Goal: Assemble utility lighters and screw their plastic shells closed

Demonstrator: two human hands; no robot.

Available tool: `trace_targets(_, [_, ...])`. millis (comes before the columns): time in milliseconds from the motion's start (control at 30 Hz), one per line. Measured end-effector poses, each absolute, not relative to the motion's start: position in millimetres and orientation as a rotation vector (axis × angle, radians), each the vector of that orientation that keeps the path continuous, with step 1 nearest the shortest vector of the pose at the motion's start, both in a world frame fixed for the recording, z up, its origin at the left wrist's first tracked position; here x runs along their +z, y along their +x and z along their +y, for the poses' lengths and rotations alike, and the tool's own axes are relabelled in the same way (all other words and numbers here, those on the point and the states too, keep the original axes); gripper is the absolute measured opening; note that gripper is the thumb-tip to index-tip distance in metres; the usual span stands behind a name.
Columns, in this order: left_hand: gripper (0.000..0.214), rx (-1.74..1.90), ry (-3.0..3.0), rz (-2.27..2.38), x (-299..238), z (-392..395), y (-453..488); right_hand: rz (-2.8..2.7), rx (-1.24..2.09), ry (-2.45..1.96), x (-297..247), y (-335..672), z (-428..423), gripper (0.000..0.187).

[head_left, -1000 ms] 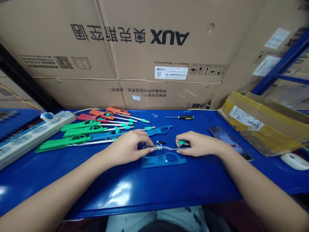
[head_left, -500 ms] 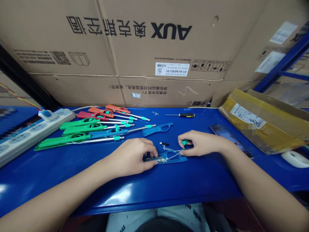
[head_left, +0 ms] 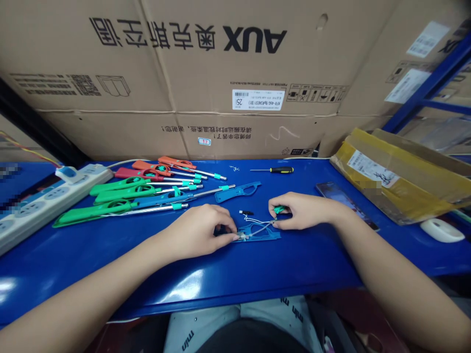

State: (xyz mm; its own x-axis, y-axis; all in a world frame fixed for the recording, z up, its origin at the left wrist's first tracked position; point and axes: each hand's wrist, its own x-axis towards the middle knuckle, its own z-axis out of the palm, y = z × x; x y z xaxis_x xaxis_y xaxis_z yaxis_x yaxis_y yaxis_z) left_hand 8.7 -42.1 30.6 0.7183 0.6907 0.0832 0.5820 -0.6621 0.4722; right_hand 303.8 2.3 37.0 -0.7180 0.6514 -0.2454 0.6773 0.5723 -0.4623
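Observation:
A blue plastic lighter-handle shell [head_left: 262, 234] lies flat on the blue table [head_left: 235, 274]. My left hand [head_left: 200, 230] is closed in a pinch on a small metal and clear insert [head_left: 241, 236] at the shell's left end. My right hand [head_left: 300, 211] pinches a small green piece [head_left: 278, 210] with thin white wires [head_left: 257, 226] running from it to the insert. A small black part [head_left: 246, 213] lies between my hands.
Several long green, blue and red stick lighters [head_left: 143, 193] lie at the left, with a second blue shell [head_left: 238, 191] nearby. A white power strip [head_left: 47, 201], a screwdriver [head_left: 274, 170], a phone [head_left: 344, 201], a yellow-taped box [head_left: 401, 176] and a white mouse [head_left: 441, 230] surround them. Cardboard boxes [head_left: 221, 73] stand behind.
Both hands lowered the wired insert from above the shell down into it; my left hand now presses it at the shell's left end. The view shifted slightly.

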Motion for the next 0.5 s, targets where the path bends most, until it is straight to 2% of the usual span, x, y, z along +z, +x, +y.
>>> trace_targets(300, [0.015, 0.367, 2.425, 1.010, 25, -37, 9, 2.926, -0.801, 1.119, 34, 300, 0, 0.009])
trace_targets(500, [0.014, 0.413, 2.327, 1.016, 24, -37, 10, 2.940, -0.739, 1.150, 32, 293, -2, 0.013])
